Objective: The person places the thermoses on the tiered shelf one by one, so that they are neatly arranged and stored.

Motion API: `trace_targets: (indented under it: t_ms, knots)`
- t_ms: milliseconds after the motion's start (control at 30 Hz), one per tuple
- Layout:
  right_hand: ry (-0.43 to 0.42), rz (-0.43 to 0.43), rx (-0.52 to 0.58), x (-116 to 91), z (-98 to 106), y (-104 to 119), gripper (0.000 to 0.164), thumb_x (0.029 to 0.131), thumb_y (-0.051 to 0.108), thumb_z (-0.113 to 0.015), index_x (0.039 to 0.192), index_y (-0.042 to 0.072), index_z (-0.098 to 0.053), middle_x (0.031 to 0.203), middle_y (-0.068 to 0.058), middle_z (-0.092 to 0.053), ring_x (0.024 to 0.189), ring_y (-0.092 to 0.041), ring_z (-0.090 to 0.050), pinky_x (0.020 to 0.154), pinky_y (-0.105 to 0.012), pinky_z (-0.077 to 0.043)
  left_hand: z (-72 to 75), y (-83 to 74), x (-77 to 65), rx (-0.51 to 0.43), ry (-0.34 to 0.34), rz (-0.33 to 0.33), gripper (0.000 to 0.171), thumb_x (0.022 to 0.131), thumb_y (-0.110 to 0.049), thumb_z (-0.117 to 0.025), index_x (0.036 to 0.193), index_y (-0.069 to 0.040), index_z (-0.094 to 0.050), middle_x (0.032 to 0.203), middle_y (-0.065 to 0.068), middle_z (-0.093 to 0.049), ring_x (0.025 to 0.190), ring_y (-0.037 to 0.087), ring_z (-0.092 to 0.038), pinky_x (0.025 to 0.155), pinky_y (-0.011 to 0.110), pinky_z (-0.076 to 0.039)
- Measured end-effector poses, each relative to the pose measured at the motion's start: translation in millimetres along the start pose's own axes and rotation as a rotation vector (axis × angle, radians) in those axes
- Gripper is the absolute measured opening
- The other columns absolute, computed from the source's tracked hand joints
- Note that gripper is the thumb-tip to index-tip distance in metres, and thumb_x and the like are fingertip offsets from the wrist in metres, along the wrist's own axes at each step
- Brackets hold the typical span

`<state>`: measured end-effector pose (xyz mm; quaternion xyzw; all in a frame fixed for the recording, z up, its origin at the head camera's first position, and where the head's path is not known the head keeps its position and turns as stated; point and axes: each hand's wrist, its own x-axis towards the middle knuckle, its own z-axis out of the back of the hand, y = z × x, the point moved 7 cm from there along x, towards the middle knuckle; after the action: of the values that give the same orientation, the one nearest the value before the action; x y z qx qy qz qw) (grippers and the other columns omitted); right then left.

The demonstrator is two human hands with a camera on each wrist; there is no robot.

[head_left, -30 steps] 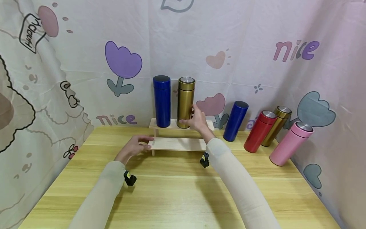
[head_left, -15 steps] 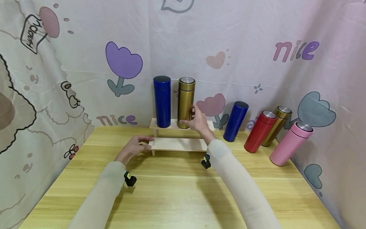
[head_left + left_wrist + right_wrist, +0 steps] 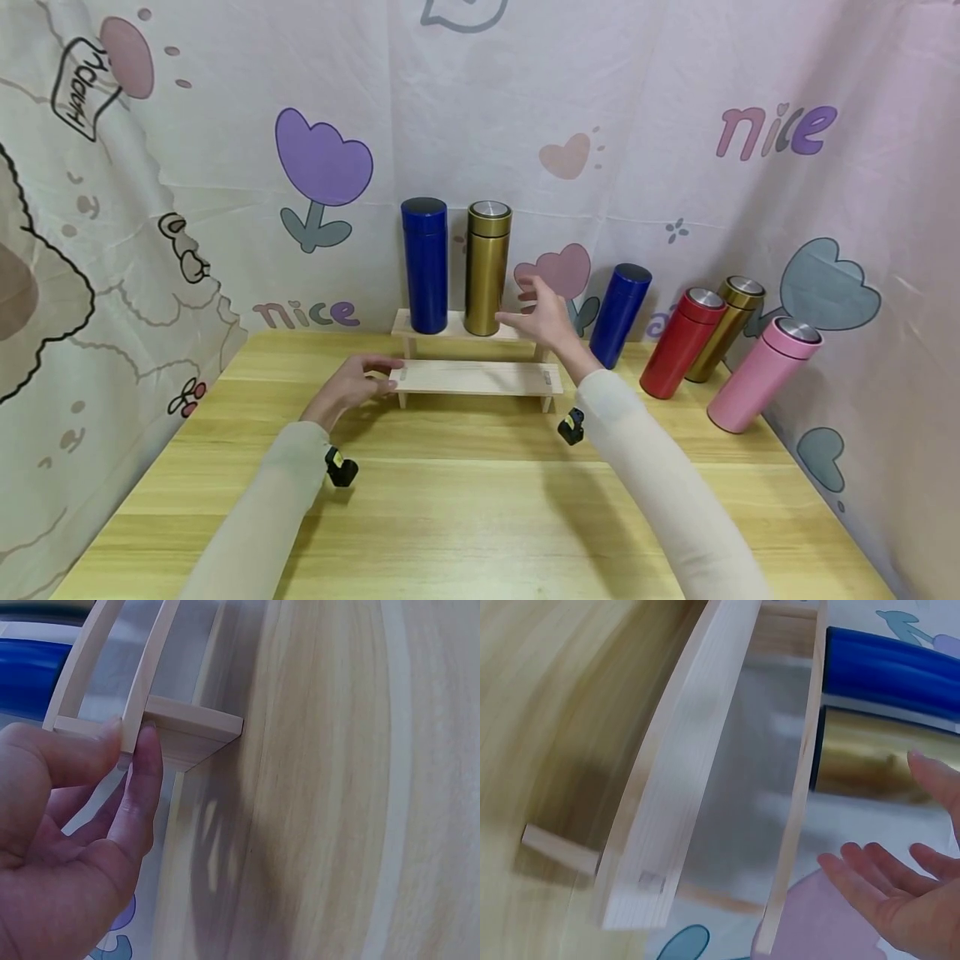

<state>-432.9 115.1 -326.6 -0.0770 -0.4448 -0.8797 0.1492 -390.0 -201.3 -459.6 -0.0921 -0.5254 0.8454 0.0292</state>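
Observation:
A two-step wooden shelf [image 3: 476, 378] stands near the back of the table. On its upper step a blue thermos bottle [image 3: 426, 271] and a gold thermos bottle [image 3: 487, 271] stand upright side by side. My left hand [image 3: 350, 387] pinches the left end of the lower step, thumb above and fingers below, as the left wrist view shows with the hand [image 3: 90, 802] close up. My right hand [image 3: 546, 317] is just right of the gold bottle, fingers spread and holding nothing. In the right wrist view a gap shows between the fingers [image 3: 870, 885] and the gold bottle [image 3: 885, 757].
Right of the shelf, on the table [image 3: 465, 517], stand another blue bottle [image 3: 621, 312], a red bottle [image 3: 682, 343], a second gold bottle [image 3: 738, 300] and a pink bottle [image 3: 765, 375]. A printed curtain [image 3: 637, 83] hangs close behind and along both sides.
My right hand has let go of the gold bottle and moved to the right, uncovering the shelf's right end. The gold bottle stays upright on the upper step. My left hand has not moved.

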Motion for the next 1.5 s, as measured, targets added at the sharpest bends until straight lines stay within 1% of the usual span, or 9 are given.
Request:
trace_targets:
  t_ms: [167,300,433,533,767,1067,1200,1367,1500]
  knots:
    - [-0.006,-0.008,-0.031,-8.2,16.5,-9.0,0.07,0.092,0.023,-0.078,0.15,0.003,-0.045,0.138,-0.026,-0.063,0.121,-0.044,-0.066,0.103,-0.053,-0.057,-1.0,0.9,-0.4,-0.017,0.007,0.008,0.048,0.092,0.002,-0.069,0.139,-0.002,-0.062,0.138,0.025,-0.059,0.096,0.02,-0.069,0.088,0.035,-0.063]
    - [-0.014,-0.031,-0.061,-13.8,30.1,-19.7,0.065,0.093,0.025,-0.076,0.148,0.004,-0.048,0.135,-0.026,-0.065,0.117,-0.041,-0.069,0.1,-0.052,-0.059,-0.6,-0.2,-1.6,-0.018,0.006,0.01,0.048,0.092,0.003,-0.069,0.139,-0.002,-0.062,0.137,0.025,-0.059,0.097,0.021,-0.068,0.087,0.035,-0.063]
    - [-0.021,-0.051,-0.105,-18.5,42.9,-30.1,0.06,0.094,0.026,-0.075,0.146,0.006,-0.051,0.135,-0.024,-0.066,0.118,-0.04,-0.068,0.097,-0.052,-0.059,0.0,0.2,-1.5,-0.016,-0.002,0.019,0.048,0.092,0.003,-0.069,0.139,-0.004,-0.063,0.137,0.024,-0.06,0.097,0.02,-0.068,0.087,0.034,-0.062]
    - [-0.033,-0.064,-0.149,-21.6,51.8,-37.6,0.057,0.096,0.027,-0.073,0.144,0.007,-0.053,0.134,-0.024,-0.066,0.12,-0.04,-0.067,0.098,-0.053,-0.059,-0.1,-0.2,-0.7,-0.006,-0.002,0.009,0.047,0.092,0.002,-0.069,0.139,-0.004,-0.063,0.137,0.024,-0.059,0.097,0.02,-0.068,0.088,0.034,-0.062]
    - [-0.056,-0.09,-0.212,-29.1,68.6,-55.7,0.056,0.096,0.027,-0.073,0.143,0.004,-0.055,0.131,-0.026,-0.067,0.118,-0.041,-0.067,0.096,-0.055,-0.059,-0.1,-2.0,-1.2,0.016,-0.006,-0.004,0.046,0.093,0.0,-0.069,0.139,-0.004,-0.063,0.139,0.024,-0.059,0.1,0.021,-0.068,0.088,0.032,-0.062]
    - [-0.064,-0.135,-0.2,-38.4,80.3,-77.7,0.056,0.095,0.027,-0.073,0.141,0.002,-0.054,0.133,-0.027,-0.066,0.122,-0.043,-0.065,0.1,-0.057,-0.058,0.2,0.0,0.1,0.0,-0.012,0.009,0.046,0.093,0.001,-0.069,0.138,-0.005,-0.064,0.139,0.023,-0.06,0.1,0.02,-0.068,0.087,0.031,-0.062]
    - [-0.056,-0.151,-0.199,-42.3,83.3,-85.4,0.058,0.095,0.028,-0.073,0.142,0.001,-0.053,0.134,-0.028,-0.065,0.121,-0.044,-0.065,0.099,-0.058,-0.058,-0.7,-1.2,0.1,-0.011,-0.001,0.011,0.046,0.093,0.002,-0.069,0.139,-0.004,-0.063,0.14,0.024,-0.058,0.101,0.022,-0.069,0.089,0.034,-0.062]
    - [-0.05,-0.169,-0.195,-47.2,84.3,-93.6,0.059,0.095,0.028,-0.073,0.142,-0.001,-0.053,0.136,-0.03,-0.063,0.122,-0.046,-0.064,0.099,-0.058,-0.058,-1.4,-0.8,-1.0,-0.029,0.006,0.026,0.048,0.093,0.002,-0.069,0.14,-0.006,-0.062,0.14,0.023,-0.058,0.101,0.024,-0.07,0.093,0.038,-0.062]
    - [-0.059,-0.188,-0.201,-49.7,86.5,-98.6,0.06,0.095,0.03,-0.074,0.141,-0.001,-0.053,0.135,-0.029,-0.064,0.121,-0.045,-0.065,0.097,-0.057,-0.059,-0.1,-0.6,-0.2,-0.015,-0.002,0.018,0.047,0.093,0.002,-0.068,0.139,-0.005,-0.063,0.14,0.024,-0.058,0.098,0.021,-0.069,0.093,0.037,-0.062]
